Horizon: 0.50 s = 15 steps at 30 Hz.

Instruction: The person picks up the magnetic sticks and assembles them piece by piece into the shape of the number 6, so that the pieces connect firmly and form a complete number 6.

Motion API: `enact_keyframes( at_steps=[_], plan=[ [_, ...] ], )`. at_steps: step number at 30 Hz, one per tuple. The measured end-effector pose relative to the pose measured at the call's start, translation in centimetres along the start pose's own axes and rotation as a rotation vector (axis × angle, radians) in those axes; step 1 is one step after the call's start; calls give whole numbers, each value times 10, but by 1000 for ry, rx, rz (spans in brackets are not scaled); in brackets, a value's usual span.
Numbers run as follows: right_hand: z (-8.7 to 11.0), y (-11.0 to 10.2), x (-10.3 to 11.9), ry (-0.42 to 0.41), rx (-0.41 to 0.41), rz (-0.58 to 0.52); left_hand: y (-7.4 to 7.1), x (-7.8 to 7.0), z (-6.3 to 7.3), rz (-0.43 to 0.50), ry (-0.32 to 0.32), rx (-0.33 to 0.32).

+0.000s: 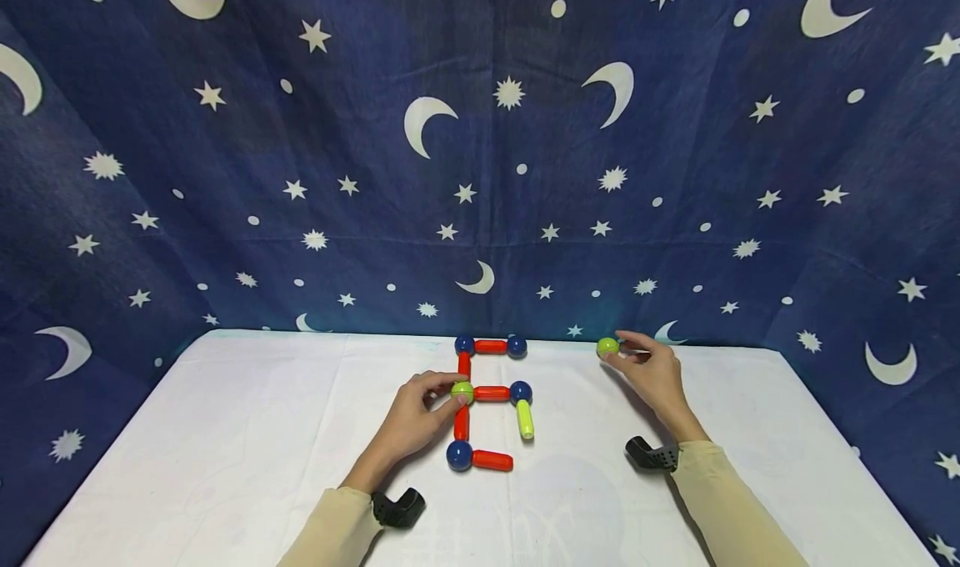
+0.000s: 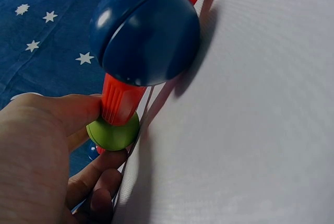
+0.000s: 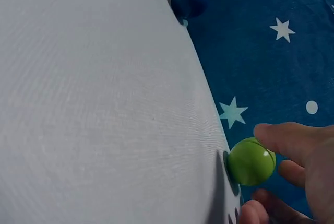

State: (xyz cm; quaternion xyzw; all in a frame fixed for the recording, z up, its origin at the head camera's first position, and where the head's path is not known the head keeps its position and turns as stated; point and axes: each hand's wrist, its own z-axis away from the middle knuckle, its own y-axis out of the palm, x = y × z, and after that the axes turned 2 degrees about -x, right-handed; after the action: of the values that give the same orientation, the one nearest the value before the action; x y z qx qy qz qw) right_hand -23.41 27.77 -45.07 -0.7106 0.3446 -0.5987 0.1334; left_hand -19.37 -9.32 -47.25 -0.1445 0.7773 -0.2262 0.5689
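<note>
My left hand (image 1: pixel 415 413) pinches a green ball (image 1: pixel 462 393) between thumb and fingers. Red rods run from that ball to blue balls on three sides; the left wrist view shows a large blue ball (image 2: pixel 146 32) at the end of the near red rod (image 2: pixel 120 101). At the table's far edge, right of the figure, my right hand (image 1: pixel 654 377) is at a second green ball (image 1: pixel 607 348). Its thumb touches this ball (image 3: pixel 251 162), while other fingertips (image 3: pixel 253 211) stand slightly apart from it.
The figure's top red rod (image 1: pixel 491 347) ends in a blue ball (image 1: pixel 517 347). A yellow-green rod (image 1: pixel 526 419) hangs from the middle blue ball (image 1: pixel 521 393), and a red rod (image 1: pixel 492 461) points right at the bottom. A star-and-moon cloth (image 1: pixel 517 200) rises behind the white table (image 1: pixel 225 434).
</note>
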Motion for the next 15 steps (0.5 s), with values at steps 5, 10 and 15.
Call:
enact_keyframes(
  at_steps=[5, 10, 15],
  plan=[
    [-3, 6, 0, -26, 25, 44, 0, 0, 0, -3, -2, 0],
    [-3, 11, 1, -43, 12, 69, -1, -1, 0, 0, -10, 5],
    [-1, 11, 1, -34, 20, 53, -1, -1, 0, 1, -5, 3]
  ],
)
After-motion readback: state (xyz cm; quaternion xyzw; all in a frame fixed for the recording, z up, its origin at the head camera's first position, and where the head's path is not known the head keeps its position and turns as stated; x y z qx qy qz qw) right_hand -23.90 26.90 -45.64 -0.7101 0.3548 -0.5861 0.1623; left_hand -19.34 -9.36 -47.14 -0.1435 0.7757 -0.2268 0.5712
